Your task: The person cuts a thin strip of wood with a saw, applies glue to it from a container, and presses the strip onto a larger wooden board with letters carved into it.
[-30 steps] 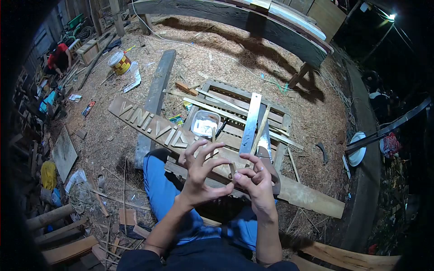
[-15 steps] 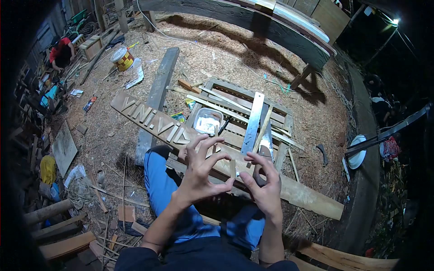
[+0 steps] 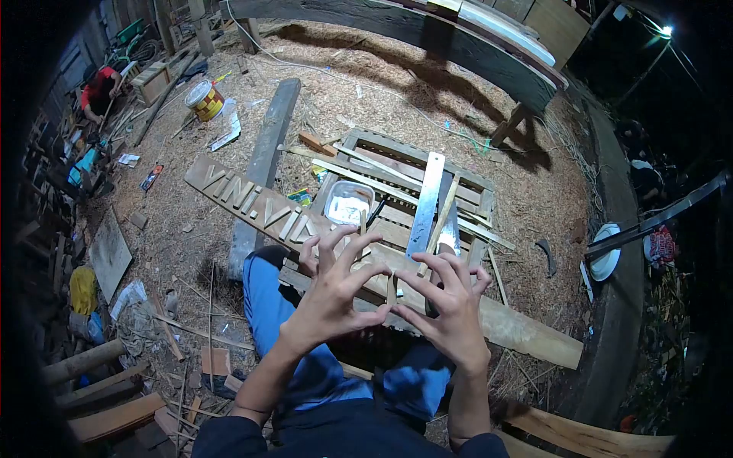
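A short wood strip (image 3: 392,290) stands upright between my two hands, above a long plank. My left hand (image 3: 334,291) pinches it between thumb and forefinger at its ends, the other fingers raised. My right hand (image 3: 449,305) has its thumb and forefinger at the same strip from the right. Another small stick (image 3: 363,221) shows by my left fingertips; whether it is held I cannot tell. Thin strips form raised letters on the left part of the plank (image 3: 527,336). Beyond my right hand lie a metal-bladed handsaw (image 3: 427,202) and a thin wood stick (image 3: 443,217).
A clear plastic tub (image 3: 350,202) and a dark pen (image 3: 376,211) sit on a slatted wooden frame (image 3: 485,202). A grey beam (image 3: 273,130) lies beyond my left knee. Farther off are a paint bucket (image 3: 205,101), a heavy bench (image 3: 382,34) and a crouching person (image 3: 99,91) in red.
My right hand has come left, and its thumb and forefinger now meet the short strip, which they were apart from before. My left hand keeps its pinch.
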`<action>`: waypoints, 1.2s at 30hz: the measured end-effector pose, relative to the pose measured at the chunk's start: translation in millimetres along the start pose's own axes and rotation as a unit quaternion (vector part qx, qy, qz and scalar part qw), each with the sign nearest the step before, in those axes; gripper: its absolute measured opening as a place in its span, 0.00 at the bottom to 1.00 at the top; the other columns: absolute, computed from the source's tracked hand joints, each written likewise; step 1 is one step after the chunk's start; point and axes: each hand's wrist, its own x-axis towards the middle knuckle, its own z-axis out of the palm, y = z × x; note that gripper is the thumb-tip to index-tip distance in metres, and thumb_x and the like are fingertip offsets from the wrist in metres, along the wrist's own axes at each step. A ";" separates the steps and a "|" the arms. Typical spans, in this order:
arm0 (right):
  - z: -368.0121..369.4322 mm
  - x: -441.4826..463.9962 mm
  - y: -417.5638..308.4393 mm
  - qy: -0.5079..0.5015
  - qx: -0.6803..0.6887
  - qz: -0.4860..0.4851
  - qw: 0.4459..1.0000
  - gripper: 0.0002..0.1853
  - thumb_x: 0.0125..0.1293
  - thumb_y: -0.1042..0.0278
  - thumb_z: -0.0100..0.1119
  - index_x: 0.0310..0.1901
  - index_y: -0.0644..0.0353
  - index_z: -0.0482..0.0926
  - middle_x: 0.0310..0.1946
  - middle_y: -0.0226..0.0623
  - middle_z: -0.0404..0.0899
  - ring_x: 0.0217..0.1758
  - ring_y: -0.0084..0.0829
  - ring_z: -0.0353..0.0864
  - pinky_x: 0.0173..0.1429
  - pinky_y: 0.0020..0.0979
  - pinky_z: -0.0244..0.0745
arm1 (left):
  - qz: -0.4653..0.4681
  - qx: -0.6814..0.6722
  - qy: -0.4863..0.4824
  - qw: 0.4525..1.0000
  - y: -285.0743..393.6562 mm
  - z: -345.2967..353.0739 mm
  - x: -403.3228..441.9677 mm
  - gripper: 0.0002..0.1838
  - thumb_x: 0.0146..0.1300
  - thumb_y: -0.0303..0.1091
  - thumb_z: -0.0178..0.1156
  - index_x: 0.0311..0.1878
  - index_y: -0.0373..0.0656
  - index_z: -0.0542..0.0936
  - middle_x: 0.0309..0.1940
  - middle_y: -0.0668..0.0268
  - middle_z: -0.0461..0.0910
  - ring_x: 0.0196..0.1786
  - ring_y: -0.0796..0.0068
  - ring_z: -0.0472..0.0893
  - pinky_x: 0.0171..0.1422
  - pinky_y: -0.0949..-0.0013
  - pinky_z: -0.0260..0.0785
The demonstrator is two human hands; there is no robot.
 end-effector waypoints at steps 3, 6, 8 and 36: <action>6.0 1.6 0.0 -0.001 -0.007 -0.001 1.000 0.30 0.58 0.49 0.78 0.64 0.34 0.85 0.66 0.27 0.78 0.71 0.34 0.71 0.72 0.52 0.50 | 0.009 0.004 -0.026 1.000 -5.1 -1.1 -1.3 0.31 0.48 0.52 0.79 0.55 0.50 0.84 0.75 0.62 0.70 0.81 0.53 0.57 0.80 0.42 0.35; 13.3 5.1 0.6 -0.001 -0.018 -0.009 1.000 0.30 0.55 0.48 0.80 0.61 0.35 0.86 0.65 0.24 0.79 0.71 0.33 0.71 0.72 0.52 0.49 | 0.010 0.002 -0.048 0.999 -14.3 -0.7 -2.9 0.32 0.49 0.53 0.78 0.56 0.51 0.83 0.76 0.61 0.69 0.81 0.52 0.57 0.81 0.40 0.32; 17.8 7.7 -0.3 -0.004 -0.024 -0.017 1.000 0.30 0.54 0.48 0.79 0.61 0.36 0.86 0.65 0.24 0.79 0.71 0.33 0.71 0.72 0.52 0.49 | 0.007 -0.001 -0.064 0.998 -20.5 -1.4 -4.5 0.32 0.49 0.53 0.78 0.56 0.51 0.83 0.76 0.61 0.68 0.82 0.52 0.56 0.81 0.38 0.31; 99.0 29.0 26.0 0.029 -0.002 0.024 0.999 0.25 0.54 0.51 0.76 0.52 0.52 0.87 0.52 0.30 0.86 0.61 0.35 0.79 0.68 0.51 0.57 | -0.092 0.080 0.074 0.990 -64.5 70.8 -50.2 0.12 0.58 0.46 0.76 0.45 0.63 0.92 0.80 0.65 0.68 0.80 0.55 0.57 0.78 0.39 0.38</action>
